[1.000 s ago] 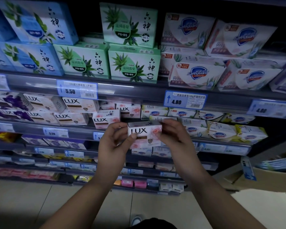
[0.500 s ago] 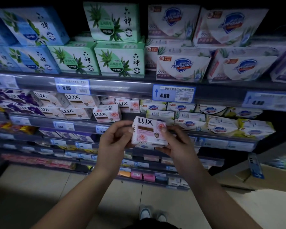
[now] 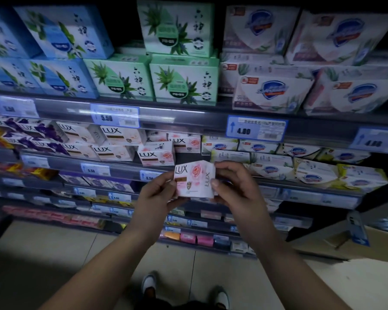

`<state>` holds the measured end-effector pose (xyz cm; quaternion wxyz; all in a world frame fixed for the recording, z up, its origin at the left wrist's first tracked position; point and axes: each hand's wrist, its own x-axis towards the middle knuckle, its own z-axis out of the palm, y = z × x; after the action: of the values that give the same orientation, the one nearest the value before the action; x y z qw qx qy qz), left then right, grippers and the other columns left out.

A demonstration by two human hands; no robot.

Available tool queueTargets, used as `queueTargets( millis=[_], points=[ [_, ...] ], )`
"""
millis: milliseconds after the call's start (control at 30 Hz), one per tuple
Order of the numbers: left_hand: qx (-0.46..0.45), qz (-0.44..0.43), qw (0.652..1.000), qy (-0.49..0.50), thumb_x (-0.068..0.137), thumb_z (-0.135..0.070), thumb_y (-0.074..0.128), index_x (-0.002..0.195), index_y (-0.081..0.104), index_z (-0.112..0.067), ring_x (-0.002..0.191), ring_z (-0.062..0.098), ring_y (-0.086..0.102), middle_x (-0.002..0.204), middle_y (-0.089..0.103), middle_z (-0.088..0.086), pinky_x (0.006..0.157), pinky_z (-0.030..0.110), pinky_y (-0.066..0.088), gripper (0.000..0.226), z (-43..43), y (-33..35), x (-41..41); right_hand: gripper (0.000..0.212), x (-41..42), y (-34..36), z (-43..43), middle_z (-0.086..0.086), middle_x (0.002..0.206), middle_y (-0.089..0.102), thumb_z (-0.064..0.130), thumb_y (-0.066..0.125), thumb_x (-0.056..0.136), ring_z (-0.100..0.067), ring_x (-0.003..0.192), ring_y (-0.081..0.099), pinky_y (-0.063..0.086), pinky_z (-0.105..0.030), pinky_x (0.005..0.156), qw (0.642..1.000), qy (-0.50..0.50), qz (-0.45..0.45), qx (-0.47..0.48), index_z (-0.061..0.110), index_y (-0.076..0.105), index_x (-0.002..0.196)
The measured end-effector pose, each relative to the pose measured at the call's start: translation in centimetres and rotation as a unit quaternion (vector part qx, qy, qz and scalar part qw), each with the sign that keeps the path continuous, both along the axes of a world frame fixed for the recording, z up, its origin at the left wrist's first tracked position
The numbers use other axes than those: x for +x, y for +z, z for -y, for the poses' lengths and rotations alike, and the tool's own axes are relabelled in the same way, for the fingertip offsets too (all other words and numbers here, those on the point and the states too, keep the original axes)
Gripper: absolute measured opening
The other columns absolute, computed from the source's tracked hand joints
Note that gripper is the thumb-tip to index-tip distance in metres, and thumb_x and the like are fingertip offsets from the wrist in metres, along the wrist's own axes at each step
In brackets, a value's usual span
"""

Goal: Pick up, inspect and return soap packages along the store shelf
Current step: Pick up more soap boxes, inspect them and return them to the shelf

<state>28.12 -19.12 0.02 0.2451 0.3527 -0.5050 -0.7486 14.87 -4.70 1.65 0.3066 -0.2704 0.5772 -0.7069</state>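
Fingers (image 3: 164,182) of left hand (image 3: 156,199), right hand (image 3: 239,191) pinch soap package (image 3: 194,181); long axis horizontal.

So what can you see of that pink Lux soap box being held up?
The Lux soap box is a small white-and-pink carton, seemingly cardboard, printed with a pink rose, a brown band, a small crest, and LUX on both its front and side. It is turned corner-on to the camera, clear of the shelf, in front of a gap beside another pink Lux box. The left hand pinches its left edge, the right hand its right.
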Motion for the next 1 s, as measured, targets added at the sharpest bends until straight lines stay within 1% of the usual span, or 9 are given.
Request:
queueTargets(
  millis=[200, 267, 333, 400, 500, 633, 733, 833, 1000],
  points=[
    [0.014, -0.009, 0.998, -0.064, 0.106, -0.01, 0.051, 0.116, 0.074, -0.02, 0.105, 0.029, 0.075, 0.116, 0.077, 0.01, 0.084, 0.033, 0.062, 0.028, 5.2, -0.4, 2.9, 0.024, 4.2, -0.8, 4.4, 0.003, 0.118, 0.073, 0.017, 0.064, 0.099, -0.016, 0.105, 0.071, 0.06, -0.027, 0.076, 0.997, -0.069, -0.022, -0.012, 0.025, 0.064, 0.122],
    [0.016, -0.022, 0.996, -0.08, 0.099, -0.021, 0.064, 0.11, 0.078, -0.027, 0.101, 0.029, 0.076, 0.112, 0.078, 0.005, 0.079, 0.03, 0.062, 0.019, 6.9, -0.1, 4.2, 0.025, 5.4, -1.2, 5.6, 0.005, 0.121, 0.072, 0.023, 0.063, 0.1, -0.016, 0.109, 0.071, 0.061, -0.03, 0.078, 0.996, -0.087, 0.01, -0.011, 0.023, 0.063, 0.125],
    [-0.01, -0.044, 0.993, -0.105, 0.089, -0.038, 0.073, 0.114, 0.076, -0.03, 0.1, 0.029, 0.075, 0.112, 0.078, 0.003, 0.078, 0.029, 0.061, 0.026, 8.8, 0.6, 5.7, 0.027, 6.6, -1.7, 6.7, 0.002, 0.122, 0.073, 0.028, 0.066, 0.098, -0.019, 0.111, 0.071, 0.062, -0.032, 0.081, 0.993, -0.102, 0.053, -0.003, 0.021, 0.065, 0.124],
    [-0.037, -0.065, 0.988, -0.137, 0.095, -0.044, 0.066, 0.12, 0.075, -0.026, 0.103, 0.026, 0.075, 0.117, 0.077, 0.005, 0.081, 0.031, 0.061, 0.032, 10.4, 1.0, 6.9, 0.021, 7.9, -2.1, 7.6, -0.004, 0.119, 0.076, 0.02, 0.067, 0.098, -0.023, 0.108, 0.074, 0.062, -0.032, 0.081, 0.985, -0.123, 0.121, 0.009, 0.018, 0.071, 0.118],
    [-0.06, -0.089, 0.979, -0.175, 0.1, -0.03, 0.054, 0.12, 0.077, -0.024, 0.099, 0.02, 0.074, 0.116, 0.077, 0.002, 0.083, 0.028, 0.059, 0.031, 12.0, 1.7, 8.1, 0.018, 10.1, -2.6, 8.5, -0.016, 0.108, 0.079, 0.011, 0.063, 0.099, -0.031, 0.093, 0.078, 0.063, -0.033, 0.072, 0.952, -0.166, 0.259, 0.006, 0.007, 0.072, 0.113],
    [-0.08, -0.099, 0.969, -0.211, 0.106, -0.002, 0.043, 0.114, 0.079, -0.019, 0.094, 0.023, 0.074, 0.115, 0.075, 0.007, 0.084, 0.029, 0.059, 0.041, 12.6, 1.8, 8.4, 0.03, 11.8, -2.8, 9.3, -0.026, 0.117, 0.073, 0.013, 0.053, 0.104, -0.032, 0.095, 0.077, 0.062, -0.032, 0.07, 0.944, -0.17, 0.28, 0.037, -0.005, 0.065, 0.123],
    [-0.093, -0.093, 0.967, -0.216, 0.107, -0.003, 0.043, 0.115, 0.078, -0.016, 0.096, 0.025, 0.074, 0.119, 0.074, 0.009, 0.084, 0.03, 0.06, 0.038, 12.8, 2.0, 8.1, 0.025, 12.0, -2.1, 9.4, -0.019, 0.11, 0.076, 0.017, 0.057, 0.102, -0.029, 0.088, 0.077, 0.061, -0.031, 0.065, 0.943, -0.19, 0.272, 0.034, 0.001, 0.069, 0.116],
    [-0.072, -0.072, 0.97, -0.218, 0.097, -0.026, 0.058, 0.112, 0.078, -0.017, 0.098, 0.026, 0.076, 0.112, 0.078, 0.006, 0.083, 0.032, 0.062, 0.026, 12.7, 2.5, 7.7, 0.022, 11.4, -0.9, 9.0, -0.01, 0.095, 0.078, 0.033, 0.076, 0.085, -0.025, 0.081, 0.077, 0.06, -0.028, 0.061, 0.947, -0.196, 0.251, 0.036, 0.014, 0.075, 0.097],
    [-0.063, -0.041, 0.971, -0.226, 0.083, -0.038, 0.067, 0.094, 0.077, -0.012, 0.089, 0.022, 0.076, 0.1, 0.08, 0.01, 0.082, 0.029, 0.062, 0.029, 12.2, 2.9, 6.7, 0.026, 10.2, 0.3, 8.3, -0.01, 0.083, 0.079, 0.049, 0.075, 0.086, -0.017, 0.066, 0.075, 0.058, -0.024, 0.059, 0.943, -0.198, 0.237, 0.122, 0.025, 0.082, 0.079]
  ],
)
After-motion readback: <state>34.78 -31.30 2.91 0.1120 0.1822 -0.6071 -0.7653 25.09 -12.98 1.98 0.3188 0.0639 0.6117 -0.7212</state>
